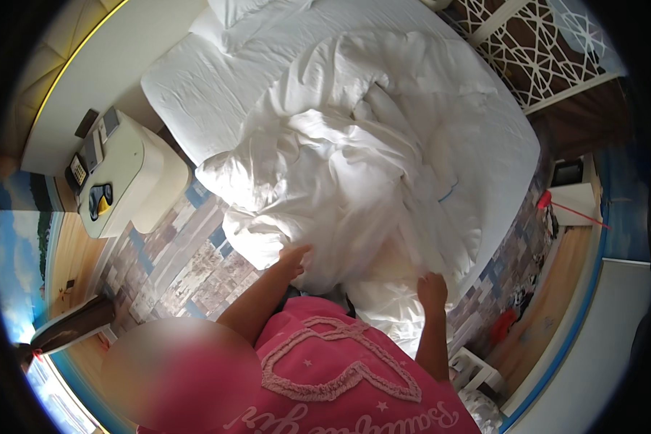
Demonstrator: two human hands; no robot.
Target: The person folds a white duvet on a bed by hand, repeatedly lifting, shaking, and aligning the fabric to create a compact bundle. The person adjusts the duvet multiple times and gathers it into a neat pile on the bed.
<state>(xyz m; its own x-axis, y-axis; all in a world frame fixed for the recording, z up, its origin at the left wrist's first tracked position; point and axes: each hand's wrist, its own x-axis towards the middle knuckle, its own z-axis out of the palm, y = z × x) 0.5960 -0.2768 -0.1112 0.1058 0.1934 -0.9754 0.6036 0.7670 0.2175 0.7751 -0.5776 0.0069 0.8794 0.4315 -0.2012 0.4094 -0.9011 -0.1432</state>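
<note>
A white duvet (352,179) lies bunched in deep folds over the near part of a bed, its near end hanging toward my body. My left hand (294,261) has the near left part of the cloth, its forefinger stretched out along the fabric. At the near right, my right hand (433,290) is closed around an edge of the duvet. The cloth between both hands looks slightly blurred. A short blue line (448,192) shows on the duvet's right side. Beneath it, a white fitted sheet (195,97) covers the mattress.
White pillows (217,30) lie at the far end. Left of the bed stands a pale bedside cabinet (122,157) bearing a telephone (77,171) and a black-and-yellow item (101,202). A white lattice screen (526,51) borders the far right. Patterned flooring (179,260) runs along both sides.
</note>
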